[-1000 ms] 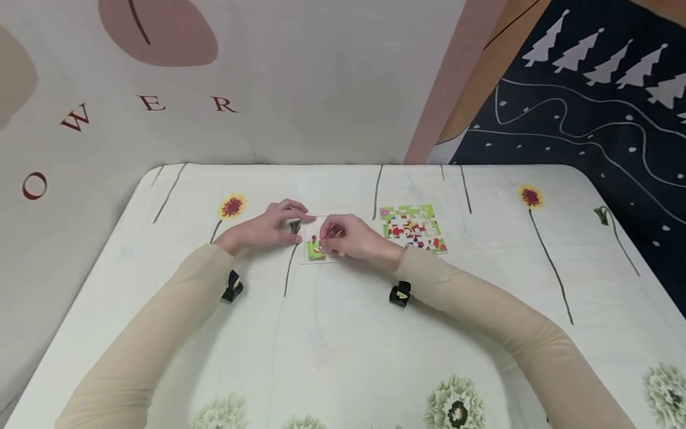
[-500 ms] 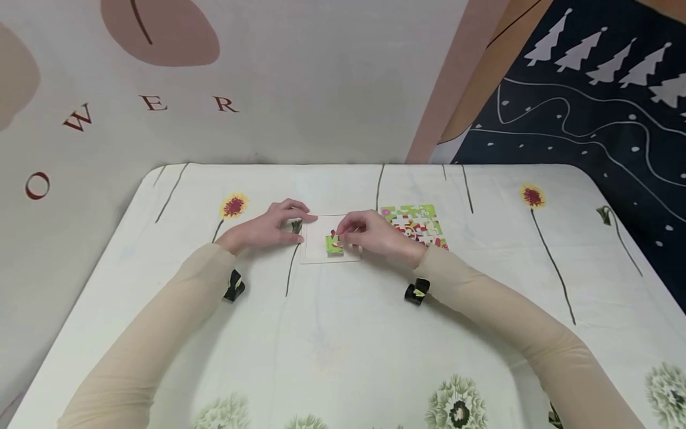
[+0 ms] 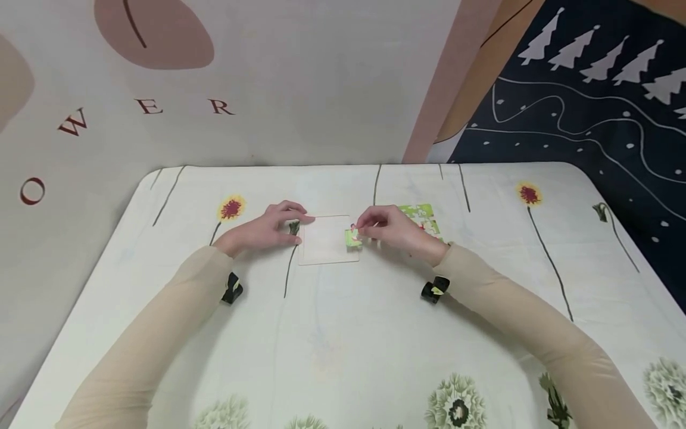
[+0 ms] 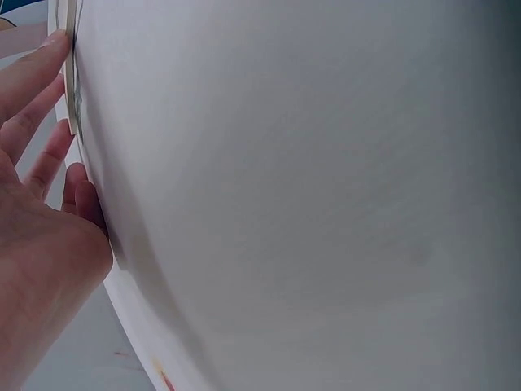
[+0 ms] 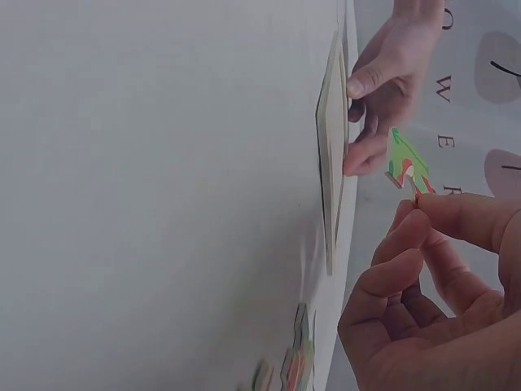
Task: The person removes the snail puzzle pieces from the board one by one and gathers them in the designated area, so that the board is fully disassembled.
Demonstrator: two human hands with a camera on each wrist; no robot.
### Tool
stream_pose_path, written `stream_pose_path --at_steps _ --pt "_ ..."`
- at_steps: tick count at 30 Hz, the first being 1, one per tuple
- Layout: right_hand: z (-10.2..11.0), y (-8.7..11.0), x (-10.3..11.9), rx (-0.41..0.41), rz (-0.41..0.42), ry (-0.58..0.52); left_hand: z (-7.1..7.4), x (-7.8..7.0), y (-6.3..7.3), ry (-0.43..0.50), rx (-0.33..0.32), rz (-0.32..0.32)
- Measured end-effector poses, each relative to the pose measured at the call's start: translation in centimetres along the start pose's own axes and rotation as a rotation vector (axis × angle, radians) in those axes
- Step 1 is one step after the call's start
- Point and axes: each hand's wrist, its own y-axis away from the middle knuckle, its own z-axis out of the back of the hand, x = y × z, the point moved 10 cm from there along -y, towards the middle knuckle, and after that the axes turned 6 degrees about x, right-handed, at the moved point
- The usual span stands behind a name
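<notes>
A square, pale puzzle tray (image 3: 324,241) with a thin raised border lies near the far side of the table. My left hand (image 3: 265,229) rests at its left edge, fingers fairly straight, with the index finger and thumb touching the border. Between thumb and fingertips, my right hand (image 3: 393,229) pinches a green jigsaw piece (image 3: 352,238) with red and white print, over the tray's right edge. The right wrist view shows this piece held up, apart from the tray (image 5: 332,147). Part of a group of jigsaw pieces (image 3: 420,212) is hidden behind the right hand.
The white tablecloth (image 3: 332,333) carries printed flowers and stems. A pale curtain with letters (image 3: 321,89) hangs behind the table, and a dark panel with white trees (image 3: 568,107) stands at the right.
My right hand has moved right with the jigsaw piece, from the tray's middle to its right edge, covering more of the grouped pieces. The left hand has stayed at the tray's left edge.
</notes>
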Motion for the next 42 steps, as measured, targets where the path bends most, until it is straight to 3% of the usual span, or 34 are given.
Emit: stream_pose_path --at_steps 12,27,42 --pt "2.6 1.8 -0.7 -0.026 0.013 0.069 -0.1 -0.2 0.4 0.022 -0.007 -0.017" --pt "3.6 3.1 -2.8 -0.014 -0.048 0.173 -0.1 -0.3 0.3 0.023 0.002 -0.008" --pt "3.9 3.8 -3.6 0.001 -0.074 0.224 0.0 0.0 -0.1 0.003 -0.003 -0.017"
